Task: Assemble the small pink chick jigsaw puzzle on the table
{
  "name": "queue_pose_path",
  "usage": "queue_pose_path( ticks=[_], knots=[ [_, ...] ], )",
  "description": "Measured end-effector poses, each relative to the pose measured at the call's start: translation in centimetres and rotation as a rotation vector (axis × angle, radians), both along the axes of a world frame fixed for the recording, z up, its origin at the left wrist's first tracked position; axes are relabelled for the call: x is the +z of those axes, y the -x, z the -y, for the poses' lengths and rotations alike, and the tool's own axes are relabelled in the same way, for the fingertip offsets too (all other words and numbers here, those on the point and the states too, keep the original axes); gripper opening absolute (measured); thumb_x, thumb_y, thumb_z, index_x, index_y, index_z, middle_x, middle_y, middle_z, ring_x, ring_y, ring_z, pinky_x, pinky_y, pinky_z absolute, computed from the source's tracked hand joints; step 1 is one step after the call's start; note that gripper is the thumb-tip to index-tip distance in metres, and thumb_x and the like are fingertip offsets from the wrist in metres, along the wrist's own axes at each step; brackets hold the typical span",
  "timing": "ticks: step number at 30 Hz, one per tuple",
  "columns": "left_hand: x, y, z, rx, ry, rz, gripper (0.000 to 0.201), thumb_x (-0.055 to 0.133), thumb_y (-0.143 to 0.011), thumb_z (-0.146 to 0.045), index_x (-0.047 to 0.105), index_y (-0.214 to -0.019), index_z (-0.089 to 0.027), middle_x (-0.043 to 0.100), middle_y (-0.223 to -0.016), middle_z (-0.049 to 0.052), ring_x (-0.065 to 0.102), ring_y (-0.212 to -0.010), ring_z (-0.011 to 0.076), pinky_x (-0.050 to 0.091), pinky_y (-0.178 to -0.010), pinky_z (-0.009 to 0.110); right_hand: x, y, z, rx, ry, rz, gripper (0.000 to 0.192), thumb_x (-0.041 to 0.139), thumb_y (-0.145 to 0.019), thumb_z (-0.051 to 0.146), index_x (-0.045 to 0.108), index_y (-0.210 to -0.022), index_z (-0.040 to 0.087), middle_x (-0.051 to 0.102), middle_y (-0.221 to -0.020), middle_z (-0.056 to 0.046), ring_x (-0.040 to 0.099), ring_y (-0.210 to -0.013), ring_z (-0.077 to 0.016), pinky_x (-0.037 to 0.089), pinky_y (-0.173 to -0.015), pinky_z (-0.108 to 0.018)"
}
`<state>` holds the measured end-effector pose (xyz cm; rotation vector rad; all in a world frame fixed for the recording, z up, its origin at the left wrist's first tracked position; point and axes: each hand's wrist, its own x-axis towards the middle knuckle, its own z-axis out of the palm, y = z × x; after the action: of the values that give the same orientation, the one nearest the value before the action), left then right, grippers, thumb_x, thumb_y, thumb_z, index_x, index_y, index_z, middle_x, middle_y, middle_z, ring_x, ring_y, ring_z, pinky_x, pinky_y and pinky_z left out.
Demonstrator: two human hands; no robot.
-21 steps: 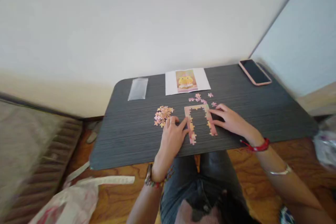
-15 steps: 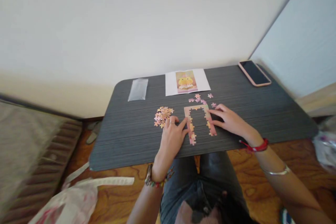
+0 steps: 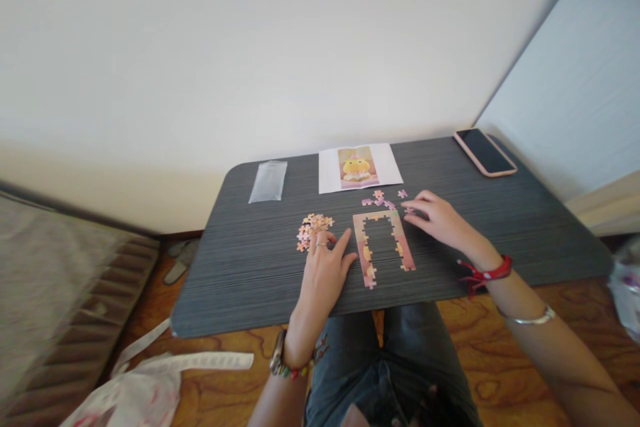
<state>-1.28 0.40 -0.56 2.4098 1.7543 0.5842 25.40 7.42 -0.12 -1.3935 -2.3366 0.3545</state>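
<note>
A partly joined pink and yellow puzzle frame (image 3: 383,243) lies on the dark striped table (image 3: 500,220), shaped like an arch. My left hand (image 3: 325,267) rests flat on the table just left of the frame, fingers spread, beside a heap of loose pieces (image 3: 313,227). My right hand (image 3: 437,220) hovers at the frame's upper right corner, fingers reaching toward a few loose pink pieces (image 3: 383,199). Whether a piece sits under those fingertips is hidden. A printed picture (image 3: 359,167) of a yellow figure lies beyond the frame.
A clear plastic bag (image 3: 269,180) lies at the table's back left. A phone in a pink case (image 3: 484,152) sits at the back right corner. A white wall stands behind. A cloth bag (image 3: 145,387) lies on the wooden floor to the left.
My right hand has lifted off the frame's right side and moved up toward the loose pieces. My left hand has drawn slightly away from the frame. The view has tilted up.
</note>
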Motion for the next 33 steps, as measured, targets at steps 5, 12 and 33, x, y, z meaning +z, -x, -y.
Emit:
queue_pose_path(
  ticks=[5, 12, 33],
  knots=[
    [-0.5, 0.1, 0.6, 0.008, -0.025, 0.070, 0.036, 0.056, -0.082, -0.025, 0.056, -0.117, -0.019, 0.046, -0.093, 0.007, 0.051, -0.089, 0.0202, 0.048, -0.083, 0.039, 0.6, 1.9, -4.0, 0.028, 0.036, 0.060, 0.020, 0.052, -0.083, 0.024, 0.070, -0.092, 0.019, 0.057, -0.086, -0.006, 0.056, -0.076, -0.0162, 0.043, -0.072, -0.028],
    [-0.8, 0.0, 1.6, -0.015, -0.017, 0.147, 0.028, 0.050, -0.085, -0.026, 0.058, -0.111, -0.018, 0.050, -0.092, 0.007, 0.054, -0.084, 0.0176, 0.051, -0.078, 0.034, 0.5, 2.8, -7.8, 0.033, 0.037, 0.163, 0.015, 0.056, -0.079, 0.019, 0.071, -0.083, 0.017, 0.060, -0.081, -0.007, 0.055, -0.074, -0.0158, 0.040, -0.069, -0.026],
    [-1.8, 1.4, 2.7, 0.049, 0.024, 0.217, 0.024, 0.047, -0.086, -0.025, 0.062, -0.104, -0.019, 0.052, -0.090, 0.005, 0.055, -0.083, 0.0167, 0.051, -0.079, 0.033, 1.4, 4.9, -9.5, 0.255, 0.188, 0.186, 0.014, 0.055, -0.078, 0.017, 0.068, -0.072, 0.015, 0.066, -0.080, -0.006, 0.058, -0.075, -0.0148, 0.042, -0.072, -0.026]
  ],
)
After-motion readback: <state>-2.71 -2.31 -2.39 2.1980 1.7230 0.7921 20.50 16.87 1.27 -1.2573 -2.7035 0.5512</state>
